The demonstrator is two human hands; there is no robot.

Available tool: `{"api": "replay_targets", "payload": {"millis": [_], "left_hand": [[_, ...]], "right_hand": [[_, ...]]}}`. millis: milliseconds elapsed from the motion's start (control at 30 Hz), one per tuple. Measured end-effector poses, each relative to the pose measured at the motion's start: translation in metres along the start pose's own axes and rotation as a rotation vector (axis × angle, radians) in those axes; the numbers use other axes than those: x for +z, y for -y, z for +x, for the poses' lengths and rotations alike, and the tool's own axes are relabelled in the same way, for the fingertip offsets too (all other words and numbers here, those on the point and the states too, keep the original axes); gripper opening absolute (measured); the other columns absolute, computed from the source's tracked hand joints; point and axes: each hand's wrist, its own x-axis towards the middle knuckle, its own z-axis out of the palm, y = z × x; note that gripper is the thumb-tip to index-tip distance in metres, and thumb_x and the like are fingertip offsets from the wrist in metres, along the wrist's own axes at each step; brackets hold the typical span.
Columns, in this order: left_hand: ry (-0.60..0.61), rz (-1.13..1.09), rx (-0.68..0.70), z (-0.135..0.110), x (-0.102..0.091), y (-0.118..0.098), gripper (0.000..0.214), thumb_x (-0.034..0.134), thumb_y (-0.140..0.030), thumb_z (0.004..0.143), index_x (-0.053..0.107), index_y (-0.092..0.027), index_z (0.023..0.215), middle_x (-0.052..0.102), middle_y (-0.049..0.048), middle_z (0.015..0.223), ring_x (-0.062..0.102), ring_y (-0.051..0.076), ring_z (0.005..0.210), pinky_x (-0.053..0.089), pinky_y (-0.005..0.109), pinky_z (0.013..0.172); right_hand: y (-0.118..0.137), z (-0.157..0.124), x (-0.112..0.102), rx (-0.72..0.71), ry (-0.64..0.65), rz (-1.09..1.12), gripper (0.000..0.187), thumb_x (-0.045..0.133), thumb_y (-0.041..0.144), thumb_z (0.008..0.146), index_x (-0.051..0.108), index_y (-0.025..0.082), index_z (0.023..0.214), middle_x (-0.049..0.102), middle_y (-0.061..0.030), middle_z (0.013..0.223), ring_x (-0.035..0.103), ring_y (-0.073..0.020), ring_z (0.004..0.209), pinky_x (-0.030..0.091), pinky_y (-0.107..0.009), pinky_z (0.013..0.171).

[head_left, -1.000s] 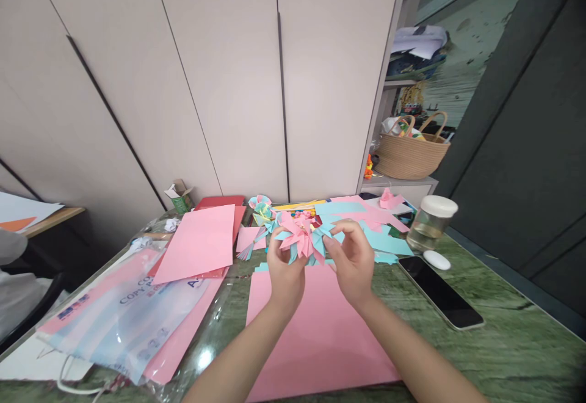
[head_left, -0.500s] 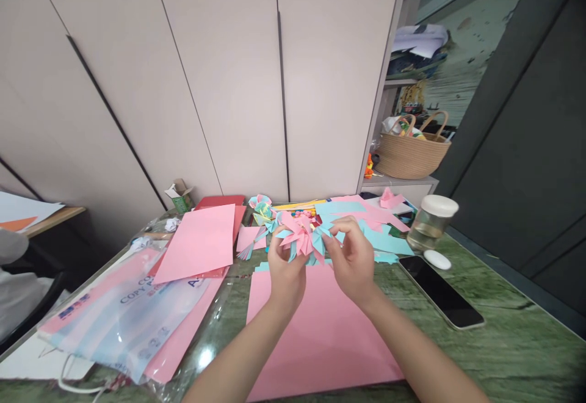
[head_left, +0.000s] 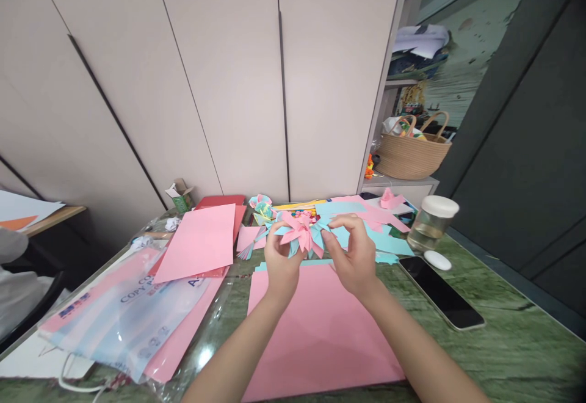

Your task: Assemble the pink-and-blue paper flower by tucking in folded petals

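Between my two hands, above the table, is a folded paper flower (head_left: 302, 232) with pointed pink and light-blue petals. My left hand (head_left: 280, 268) is closed on its left side, fingers behind and thumb in front. On the right edge, my right hand (head_left: 352, 253) pinches a light-blue petal between thumb and forefinger. Below the hands lies a large pink paper sheet (head_left: 320, 336), with a light-blue edge showing under its far side.
A phone (head_left: 442, 293), a white lid (head_left: 437, 261) and a lidded jar (head_left: 431, 223) stand right. Left are a plastic copy-paper bag (head_left: 123, 305) and pink paper (head_left: 199, 244). Blue paper (head_left: 384, 241) and small paper flowers (head_left: 262, 207) lie behind. Cabinet doors (head_left: 229, 85) rise beyond.
The paper flower has tilted and turned slightly in my hands, so its petals look more spread out. My right hand has shifted a little; both hands stay on the flower.
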Motion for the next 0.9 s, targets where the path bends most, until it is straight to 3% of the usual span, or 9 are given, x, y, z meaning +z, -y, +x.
{"api": "replay_targets", "payload": {"millis": [100, 200, 300, 533, 900], "left_hand": [[0.027, 0.107, 0.129, 0.006, -0.006, -0.002, 0.033, 0.064, -0.007, 0.06, 0.053, -0.02, 0.088, 0.057, 0.0004, 0.085, 0.058, 0.013, 0.081, 0.047, 0.024, 0.072], [0.06, 0.224, 0.29, 0.009, -0.01, -0.004, 0.032, 0.065, -0.008, 0.06, 0.054, -0.02, 0.089, 0.058, 0.0011, 0.086, 0.058, 0.014, 0.082, 0.047, 0.026, 0.072], [0.094, 0.279, 0.373, 0.01, -0.013, -0.005, 0.033, 0.065, -0.009, 0.061, 0.055, -0.02, 0.09, 0.059, 0.0023, 0.088, 0.058, 0.016, 0.085, 0.048, 0.027, 0.073], [0.133, 0.262, 0.298, 0.014, -0.016, -0.007, 0.032, 0.063, -0.006, 0.06, 0.054, -0.019, 0.088, 0.058, 0.0021, 0.086, 0.059, 0.016, 0.083, 0.049, 0.027, 0.072], [0.097, 0.238, 0.337, 0.006, -0.014, -0.006, 0.034, 0.066, -0.011, 0.061, 0.053, -0.02, 0.091, 0.061, 0.0034, 0.088, 0.061, 0.019, 0.085, 0.05, 0.033, 0.074]], "right_hand": [[-0.004, 0.002, -0.001, -0.096, -0.017, -0.093, 0.022, 0.058, 0.016, 0.076, 0.052, 0.021, 0.097, 0.061, -0.0037, 0.087, 0.055, -0.0171, 0.085, 0.044, -0.034, 0.077], [-0.009, 0.003, -0.002, -0.243, -0.067, -0.171, 0.027, 0.06, 0.011, 0.074, 0.056, 0.023, 0.097, 0.066, -0.0012, 0.082, 0.058, -0.0149, 0.077, 0.042, -0.037, 0.084], [-0.011, 0.003, -0.003, -0.294, -0.074, -0.225, 0.03, 0.06, 0.008, 0.074, 0.059, 0.025, 0.099, 0.068, 0.0009, 0.077, 0.06, -0.013, 0.072, 0.04, -0.037, 0.087], [-0.01, 0.003, -0.003, -0.142, -0.018, -0.068, 0.022, 0.061, 0.011, 0.076, 0.064, 0.026, 0.092, 0.069, 0.002, 0.075, 0.061, -0.0122, 0.071, 0.042, -0.036, 0.085], [-0.005, -0.002, -0.001, -0.263, -0.184, -0.202, 0.02, 0.06, 0.008, 0.074, 0.064, 0.025, 0.084, 0.066, 0.0047, 0.06, 0.061, -0.0107, 0.058, 0.041, -0.035, 0.081]]}}
